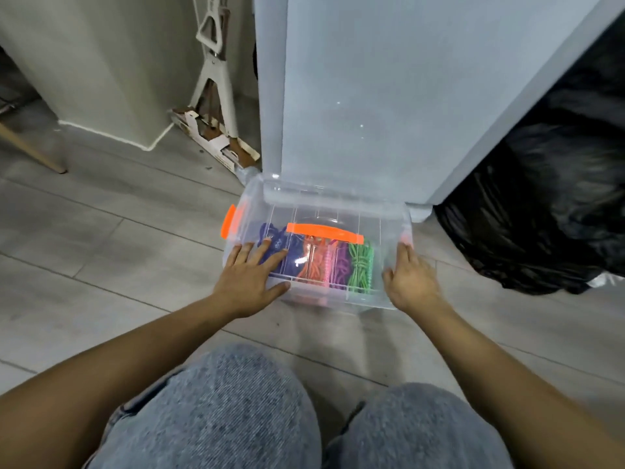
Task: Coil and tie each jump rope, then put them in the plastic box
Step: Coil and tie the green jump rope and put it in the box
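Knees close, your left hand lies flat on the lid, right hand straight-fingered at the plastic box (uneven push may pinch jump ropes).

Blue rope partly under left hand

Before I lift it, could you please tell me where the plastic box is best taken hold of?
Probably its two short ends, under the rim, one hand from each side: the plastic box is wide, and I cannot tell whether the orange latch secures the lid for the handle.
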A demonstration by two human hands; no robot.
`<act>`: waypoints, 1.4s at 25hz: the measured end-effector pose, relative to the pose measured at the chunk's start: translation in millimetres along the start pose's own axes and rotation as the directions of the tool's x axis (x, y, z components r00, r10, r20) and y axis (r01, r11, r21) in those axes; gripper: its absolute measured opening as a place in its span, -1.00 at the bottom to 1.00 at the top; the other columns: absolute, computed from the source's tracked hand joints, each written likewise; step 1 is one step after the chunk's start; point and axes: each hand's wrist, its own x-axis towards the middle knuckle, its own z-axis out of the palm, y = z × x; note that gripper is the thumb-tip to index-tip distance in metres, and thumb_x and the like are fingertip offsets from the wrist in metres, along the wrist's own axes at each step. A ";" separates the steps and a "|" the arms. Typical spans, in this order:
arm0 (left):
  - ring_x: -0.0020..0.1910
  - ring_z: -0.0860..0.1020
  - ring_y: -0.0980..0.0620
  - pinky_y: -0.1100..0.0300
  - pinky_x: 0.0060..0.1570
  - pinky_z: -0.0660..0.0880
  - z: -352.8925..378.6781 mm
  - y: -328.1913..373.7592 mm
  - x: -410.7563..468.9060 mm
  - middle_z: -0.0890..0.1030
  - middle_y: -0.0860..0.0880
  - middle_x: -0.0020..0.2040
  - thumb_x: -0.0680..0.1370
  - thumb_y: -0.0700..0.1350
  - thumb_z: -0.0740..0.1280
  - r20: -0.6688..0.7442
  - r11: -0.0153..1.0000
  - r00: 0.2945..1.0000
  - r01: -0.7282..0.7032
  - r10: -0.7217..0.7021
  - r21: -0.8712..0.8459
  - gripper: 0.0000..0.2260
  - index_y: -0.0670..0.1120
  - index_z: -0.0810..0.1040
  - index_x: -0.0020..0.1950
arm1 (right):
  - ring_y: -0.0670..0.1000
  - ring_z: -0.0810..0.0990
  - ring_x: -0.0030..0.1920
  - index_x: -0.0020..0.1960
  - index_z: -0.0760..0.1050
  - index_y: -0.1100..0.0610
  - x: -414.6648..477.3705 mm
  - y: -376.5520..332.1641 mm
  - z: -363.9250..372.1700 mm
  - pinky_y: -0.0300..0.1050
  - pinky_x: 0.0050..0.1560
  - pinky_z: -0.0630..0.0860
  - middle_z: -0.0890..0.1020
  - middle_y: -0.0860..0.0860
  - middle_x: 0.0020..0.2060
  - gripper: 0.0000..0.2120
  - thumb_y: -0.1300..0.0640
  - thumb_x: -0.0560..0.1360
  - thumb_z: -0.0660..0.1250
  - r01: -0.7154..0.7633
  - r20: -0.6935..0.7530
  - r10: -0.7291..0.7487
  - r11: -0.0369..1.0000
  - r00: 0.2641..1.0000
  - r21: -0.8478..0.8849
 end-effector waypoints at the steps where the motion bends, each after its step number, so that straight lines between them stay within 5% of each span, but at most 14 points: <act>1: 0.58 0.05 -0.17 -0.09 0.55 -0.10 -0.6 6.9 7.4 0.03 -0.03 0.63 0.47 0.44 -0.16 0.007 0.999 0.999 -0.032 0.032 -0.026 -0.28 0.21 0.10 0.59 | 0.23 0.29 0.47 0.56 0.12 0.27 -6.6 6.3 12.3 0.10 0.44 0.22 0.23 0.21 0.53 -0.40 0.00 0.62 0.11 -0.015 -0.008 0.015 1.000 1.000 -0.010; 3: 0.55 0.15 -0.17 -0.06 0.54 0.00 -1.5 13.4 18.0 0.16 -0.05 0.60 0.54 0.33 -0.03 -0.023 0.990 0.997 -0.081 0.078 -0.120 -0.40 0.14 0.26 0.54 | 0.23 0.24 0.51 0.56 0.15 0.29 -11.6 22.0 33.0 0.10 0.49 0.14 0.20 0.22 0.55 -0.41 0.02 0.62 0.07 -0.062 -0.102 0.062 0.998 0.993 0.007; 6: 0.46 0.33 -0.23 -0.13 0.45 0.24 4.8 -3.8 22.3 0.40 -0.11 0.47 0.61 0.09 0.23 -0.256 0.995 0.966 -0.044 0.019 -0.091 -0.60 0.01 0.44 0.43 | 0.25 0.34 0.43 0.50 0.27 0.29 0.1 29.0 36.7 0.12 0.45 0.20 0.32 0.22 0.49 -0.46 0.04 0.59 0.18 -0.064 -0.185 0.071 0.997 0.980 0.043; 11: 0.47 0.30 -0.21 -0.04 0.51 0.14 0.2 -11.1 34.5 0.40 -0.14 0.46 0.62 -0.04 0.27 -0.170 0.984 0.985 -0.009 -0.022 -0.178 -0.61 -0.11 0.43 0.43 | 0.27 0.44 0.25 0.35 0.42 0.26 14.0 43.7 39.1 0.17 0.27 0.39 0.47 0.21 0.35 -0.59 0.08 0.57 0.27 -0.014 -0.281 0.047 0.993 0.958 0.117; 14: 0.25 0.49 -0.16 0.04 0.31 0.36 -14.4 -8.9 35.8 0.50 -0.12 0.31 0.59 -0.19 0.29 -0.304 0.933 0.942 0.026 -0.143 -0.360 -0.79 -0.10 0.57 0.21 | 0.27 0.46 0.20 0.35 0.44 0.25 5.2 54.7 48.6 0.20 0.23 0.43 0.51 0.20 0.32 -0.64 0.23 0.57 0.25 0.042 -0.339 0.004 0.991 0.941 0.130; 16: 0.08 0.56 -0.14 0.07 0.19 0.48 -17.4 -12.6 39.5 0.44 -0.13 0.29 0.55 -0.18 0.35 -0.286 0.761 0.856 0.174 -0.430 -0.624 -0.78 -0.11 0.55 0.20 | 0.28 0.48 0.20 0.35 0.45 0.25 1.2 54.4 51.5 0.20 0.24 0.44 0.51 0.20 0.32 -0.63 0.29 0.55 0.26 0.073 -0.389 -0.001 0.983 0.921 0.169; 18: 0.08 0.57 -0.19 0.04 0.19 0.51 -13.9 -21.9 52.1 0.46 -0.19 0.30 0.49 -0.02 0.45 -0.011 0.404 0.724 0.373 -0.690 -0.835 -0.54 -0.18 0.48 0.32 | 0.25 0.49 0.21 0.36 0.45 0.18 -6.2 51.5 50.5 0.20 0.23 0.45 0.52 0.17 0.30 -0.61 0.28 0.53 0.30 0.050 -0.406 0.062 0.964 0.912 0.260; 19: 0.10 0.58 -0.20 -0.01 0.18 0.53 -9.6 -26.4 57.5 0.51 -0.20 0.28 0.44 0.10 0.48 0.162 0.241 0.682 0.456 -0.713 -0.857 -0.39 -0.21 0.45 0.36 | 0.22 0.48 0.22 0.37 0.42 0.14 -9.9 50.6 51.7 0.19 0.24 0.45 0.50 0.15 0.29 -0.57 0.23 0.52 0.34 0.003 -0.397 0.144 0.938 0.906 0.346; 21: 0.02 0.60 -0.17 -0.04 0.11 0.58 -3.3 -29.0 65.0 0.59 -0.19 0.15 0.44 0.19 0.46 0.311 0.097 0.703 0.475 -0.640 -0.875 -0.35 -0.26 0.49 0.33 | 0.17 0.46 0.28 0.46 0.31 0.12 -9.5 51.3 49.3 0.16 0.31 0.43 0.45 0.13 0.31 -0.40 0.06 0.49 0.43 -0.171 -0.271 0.414 0.765 0.869 0.620; 23: -0.07 0.58 -0.11 0.04 0.02 0.55 -1.0 -24.4 71.1 0.62 -0.17 0.04 0.52 0.04 0.44 0.246 0.110 0.747 0.392 -0.618 -0.913 -0.54 -0.28 0.55 0.25 | 0.09 0.50 0.25 0.50 0.26 0.14 2.2 54.9 40.6 0.05 0.33 0.42 0.47 0.08 0.29 -0.31 -0.08 0.50 0.44 -0.340 0.070 0.581 0.372 0.811 0.864; 25: -0.06 0.56 -0.08 0.07 0.01 0.51 0.6 -18.9 73.7 0.61 -0.16 0.06 0.54 -0.07 0.43 0.091 0.241 0.757 0.316 -0.647 -0.918 -0.63 -0.26 0.55 0.25 | 0.01 0.56 0.09 0.39 0.42 0.13 9.7 58.6 37.9 -0.06 0.18 0.51 0.56 0.01 0.20 -0.52 -0.06 0.55 0.38 -0.397 0.293 0.509 0.107 0.809 0.911; 28: 0.03 0.55 -0.08 0.10 0.07 0.48 -1.8 -5.7 71.0 0.57 -0.08 0.12 0.54 -0.08 0.42 -0.104 0.457 0.750 0.280 -0.653 -0.844 -0.61 -0.17 0.48 0.32 | 0.02 0.60 -0.01 0.32 0.47 0.18 9.7 57.2 40.5 -0.26 -0.15 0.48 0.62 0.06 0.11 -0.59 0.03 0.54 0.41 -0.308 0.183 0.558 0.137 0.809 0.942; 35: -0.11 0.53 -0.10 0.15 -0.07 0.42 -7.3 1.7 64.3 0.60 -0.08 -0.03 0.58 -0.07 0.35 -0.215 0.659 0.810 0.256 -0.545 -0.707 -0.76 -0.12 0.50 0.21 | 0.09 0.61 -0.04 0.23 0.49 0.16 2.4 52.3 39.9 -0.02 0.06 0.55 0.62 0.09 0.06 -0.71 0.13 0.53 0.40 -0.230 -0.181 0.593 0.549 0.785 0.804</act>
